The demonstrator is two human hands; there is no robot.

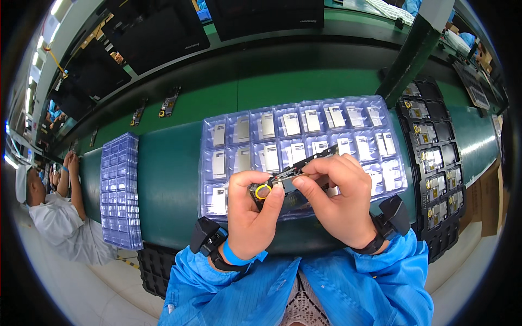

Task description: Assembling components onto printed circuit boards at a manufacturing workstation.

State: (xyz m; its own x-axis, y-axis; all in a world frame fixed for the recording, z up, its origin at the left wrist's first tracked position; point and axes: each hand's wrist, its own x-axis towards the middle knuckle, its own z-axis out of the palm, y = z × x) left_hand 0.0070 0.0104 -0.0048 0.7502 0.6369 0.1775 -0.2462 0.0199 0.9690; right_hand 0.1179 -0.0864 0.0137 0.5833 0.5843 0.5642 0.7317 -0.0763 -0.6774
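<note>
The left hand (253, 212) is gripping the lower-left end of a slim, dark electronic assembly (284, 175), its thumb and forefinger closing around the part that is carrying a yellow ring (263, 191). The right hand (340, 187) is pinching thumb against forefinger near the assembly's middle; whether that grip is holding the assembly itself or a thin strip along it, I cannot tell. The assembly's long axis is slanting, running from the ring at lower left to a far tip that is pointing up and right, beyond the right thumb. So the ringed end is lying within the left grip, while the right hand is sitting nearer the far tip. Beneath both hands, a clear compartment tray (205, 157) is resting on the green surface (168, 179), its cells holding silver rectangular pieces (291, 124). Farther out, a stack of clear trays (118, 187) is standing at left, and a black tray (432, 107) is lying at right, carrying yellow-ringed parts (433, 159)
</note>
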